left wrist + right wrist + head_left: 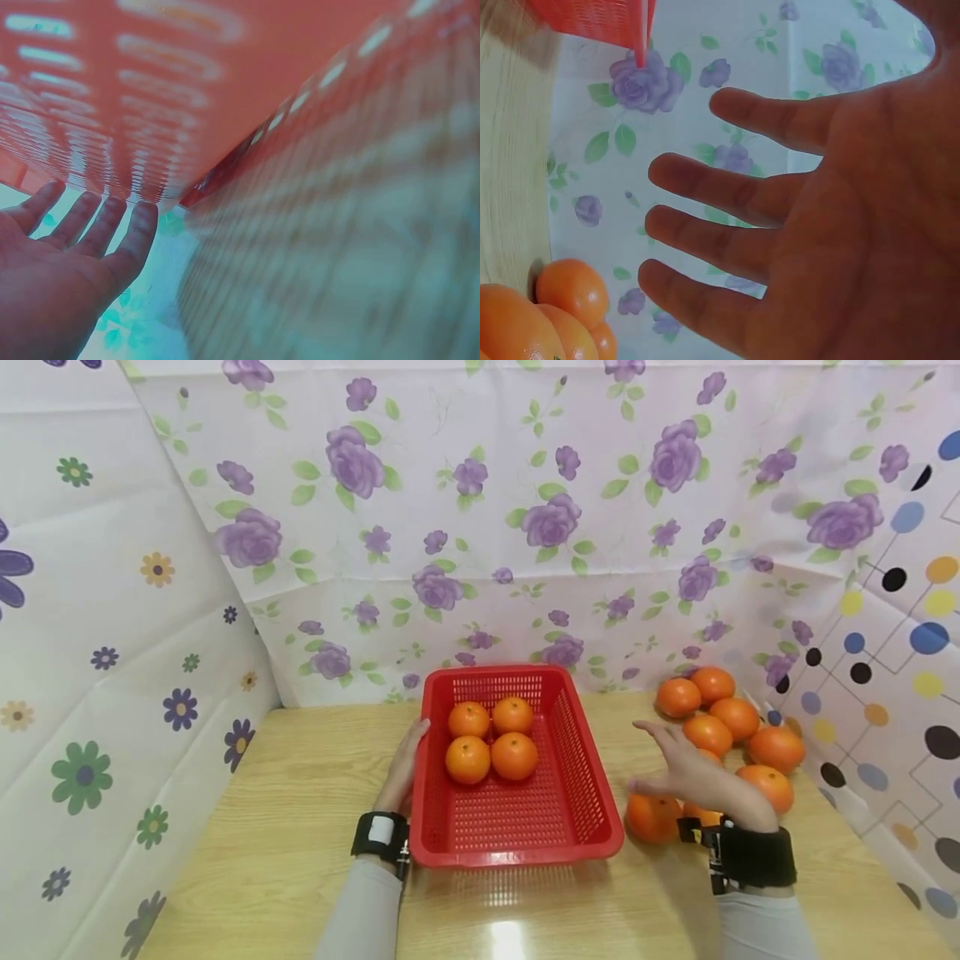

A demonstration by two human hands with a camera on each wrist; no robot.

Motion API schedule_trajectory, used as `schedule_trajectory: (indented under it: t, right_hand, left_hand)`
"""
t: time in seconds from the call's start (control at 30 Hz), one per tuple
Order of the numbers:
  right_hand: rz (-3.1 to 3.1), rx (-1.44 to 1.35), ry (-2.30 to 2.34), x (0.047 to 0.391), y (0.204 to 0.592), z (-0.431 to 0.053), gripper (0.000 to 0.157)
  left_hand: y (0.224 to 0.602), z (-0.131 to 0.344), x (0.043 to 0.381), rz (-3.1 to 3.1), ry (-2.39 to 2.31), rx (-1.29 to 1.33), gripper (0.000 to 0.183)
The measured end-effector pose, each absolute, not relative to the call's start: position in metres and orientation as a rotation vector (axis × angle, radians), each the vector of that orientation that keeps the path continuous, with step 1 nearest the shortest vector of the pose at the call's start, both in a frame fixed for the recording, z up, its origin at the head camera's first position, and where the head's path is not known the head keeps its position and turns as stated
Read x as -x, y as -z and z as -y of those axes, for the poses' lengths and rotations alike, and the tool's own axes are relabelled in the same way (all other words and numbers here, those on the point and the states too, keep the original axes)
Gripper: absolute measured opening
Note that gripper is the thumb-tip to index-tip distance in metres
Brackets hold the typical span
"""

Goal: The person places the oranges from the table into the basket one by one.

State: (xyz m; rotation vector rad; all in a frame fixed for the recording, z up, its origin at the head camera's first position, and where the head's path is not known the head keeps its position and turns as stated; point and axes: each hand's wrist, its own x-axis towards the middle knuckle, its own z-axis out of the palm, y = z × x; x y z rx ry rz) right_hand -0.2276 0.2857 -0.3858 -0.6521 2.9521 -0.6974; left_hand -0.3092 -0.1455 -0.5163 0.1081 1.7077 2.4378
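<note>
A red plastic basket (517, 817) with slotted walls stands on the table, and several oranges (514, 756) sit together in its far left part. My left hand (402, 770) is at the basket's left side. In the left wrist view its fingers (139, 232) are extended along the slotted outer wall, the fingertips at or touching it. My right hand (693, 772) hovers over the pile of loose oranges (776, 749) right of the basket. Its fingers (705, 180) are spread with nothing between them, and it hides part of the pile.
The wooden table (315, 827) ends at a flowered cloth backdrop (480, 543). A dotted cloth (900, 693) rises beside the orange pile on the right, and another flower-printed cloth (120, 693) hangs on the left. One orange (652, 818) lies close to the basket's right side.
</note>
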Motion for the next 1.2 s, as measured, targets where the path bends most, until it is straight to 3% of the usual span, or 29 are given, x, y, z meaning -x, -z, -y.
schedule_trajectory:
  t: [0.37, 0.6, 1.2]
  right_hand:
    - [-2.936, 0.592, 0.459, 0.227, 0.396, -0.281, 0.085]
    - [-2.801, 0.491, 0.562, 0.231, 0.406, -0.271, 0.098]
    - [-2.645, 0.245, 0.446, 0.240, 0.423, -0.263, 0.095]
  left_hand:
    - [0.517, 0.144, 0.309, -1.699, -2.461, -0.105, 0.065]
    - [0.516, 0.146, 0.309, -1.686, -2.453, -0.131, 0.064]
    - [0.512, 0.148, 0.306, -1.696, -2.408, -0.119, 0.062]
